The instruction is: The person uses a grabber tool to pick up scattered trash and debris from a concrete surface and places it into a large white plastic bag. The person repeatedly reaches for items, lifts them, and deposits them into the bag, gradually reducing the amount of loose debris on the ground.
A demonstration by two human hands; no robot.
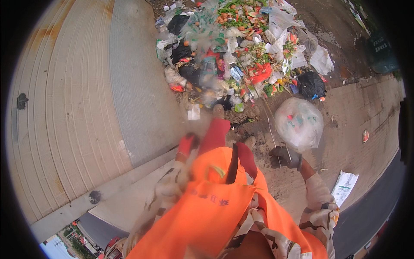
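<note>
My right hand (286, 157), in a dark glove, is closed around the handle end of long thin metal tongs (270, 119), which reach up toward a heap of mixed refuse (226, 48). Just above this hand rests a clear plastic bag (299, 124) with some red and green bits inside. At my left side, my left hand (187, 144) wears a red and dark glove; it is blurred, and whether it holds anything cannot be told. Vegetable scraps, eggshell-like pieces, plastic film and black bags make up the heap. A black plastic bag (311, 84) lies at its right edge.
A ribbed, pale wall or panel (74, 81) stands close on the left. A white printed sack (345, 187) lies on the paving at right, below a small red scrap (365, 136). A dark green bin (381, 53) is at the upper right.
</note>
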